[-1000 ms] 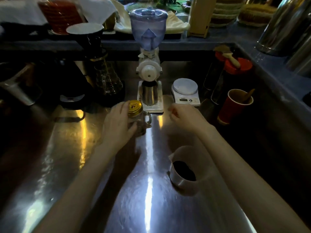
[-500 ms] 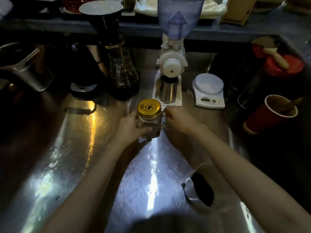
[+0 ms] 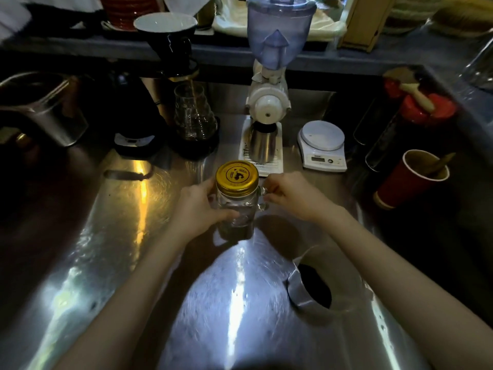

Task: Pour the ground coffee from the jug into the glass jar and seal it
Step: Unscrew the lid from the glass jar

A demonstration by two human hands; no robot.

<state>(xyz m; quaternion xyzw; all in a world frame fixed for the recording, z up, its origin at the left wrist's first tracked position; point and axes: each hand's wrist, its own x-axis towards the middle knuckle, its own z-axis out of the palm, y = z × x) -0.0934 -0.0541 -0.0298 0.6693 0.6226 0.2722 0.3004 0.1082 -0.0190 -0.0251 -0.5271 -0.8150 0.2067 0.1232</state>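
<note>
A clear glass jar with a side handle stands upright on the steel counter, closed by a gold lid. My left hand wraps around the jar's left side. My right hand grips the jar's handle on its right. A pale jug holding dark ground coffee sits on the counter at the lower right, partly under my right forearm, with nothing touching it.
Behind the jar stand a coffee grinder with a steel cup, a white scale, a glass carafe under a dripper and a black kettle base. A red paper cup and dark bottles stand right.
The jar has been drawn nearer to me on the counter. My right hand, free a second ago, came over and took the jar's handle. The view shifted closer.
</note>
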